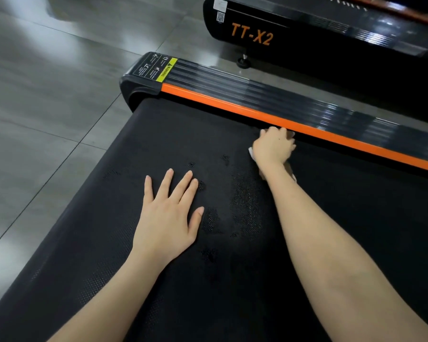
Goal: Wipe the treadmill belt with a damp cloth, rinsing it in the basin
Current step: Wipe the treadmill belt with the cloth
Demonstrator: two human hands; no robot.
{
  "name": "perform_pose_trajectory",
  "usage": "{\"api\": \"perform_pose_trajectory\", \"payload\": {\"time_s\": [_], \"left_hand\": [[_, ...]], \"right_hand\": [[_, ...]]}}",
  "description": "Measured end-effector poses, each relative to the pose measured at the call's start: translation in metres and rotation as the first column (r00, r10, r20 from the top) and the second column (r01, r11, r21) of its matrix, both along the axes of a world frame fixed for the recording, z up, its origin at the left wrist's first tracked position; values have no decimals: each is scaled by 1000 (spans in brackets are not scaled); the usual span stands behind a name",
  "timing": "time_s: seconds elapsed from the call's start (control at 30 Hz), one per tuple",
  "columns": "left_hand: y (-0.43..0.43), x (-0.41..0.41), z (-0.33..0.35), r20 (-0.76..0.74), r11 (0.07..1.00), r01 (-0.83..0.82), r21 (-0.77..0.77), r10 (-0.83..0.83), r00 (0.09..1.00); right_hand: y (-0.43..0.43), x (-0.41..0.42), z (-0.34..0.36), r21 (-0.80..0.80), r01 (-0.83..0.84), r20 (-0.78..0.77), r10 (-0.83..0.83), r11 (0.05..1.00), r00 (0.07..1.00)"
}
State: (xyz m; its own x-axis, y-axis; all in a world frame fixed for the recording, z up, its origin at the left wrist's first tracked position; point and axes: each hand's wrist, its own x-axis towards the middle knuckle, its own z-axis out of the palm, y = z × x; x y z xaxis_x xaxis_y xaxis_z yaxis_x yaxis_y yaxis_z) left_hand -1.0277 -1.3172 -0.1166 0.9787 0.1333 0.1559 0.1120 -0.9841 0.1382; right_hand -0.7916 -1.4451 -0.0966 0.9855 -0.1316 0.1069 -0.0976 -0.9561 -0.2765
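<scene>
The black treadmill belt (163, 134) fills the lower frame, with darker damp patches near its middle. My left hand (168, 218) lies flat on the belt, fingers spread and straight. My right hand (273, 145) is further out, close to the orange side rail (232, 107), and presses a white cloth (250, 152) onto the belt. Only small white edges of the cloth show beside and under the hand. Its fingers curl over the cloth at the rail. No basin is in view.
A ribbed black side step (232, 82) with a yellow warning label (167, 70) runs beyond the orange rail. A second treadmill marked TT-X2 (252, 35) stands at the upper right. Grey tiled floor (47, 95) lies to the left.
</scene>
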Motion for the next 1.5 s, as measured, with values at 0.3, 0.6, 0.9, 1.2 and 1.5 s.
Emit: {"api": "perform_pose_trajectory", "payload": {"time_s": [0.3, 0.6, 0.9, 1.2, 1.5], "left_hand": [[0, 0, 0, -4, 1000, -5, -1, 5, 1000], [1, 0, -2, 0, 1000, -2, -6, 2, 1000], [1, 0, -2, -10, 1000, 0, -10, 0, 1000], [2, -2, 4, -47, 997, 25, -73, -28, 999], [37, -100, 14, -28, 985, 170, 29, -169, 985]], "right_hand": [[38, -30, 2, 55, -594, 23, 594, 802, 804], [-13, -81, -7, -66, -690, -39, 689, 721, 724], [-11, -103, -1, 52, -595, -45, 597, 802, 801], [-68, -203, -1, -5, -551, -20, 551, 834, 834], [-68, -210, -3, -23, -522, 23, 523, 852, 852]]}}
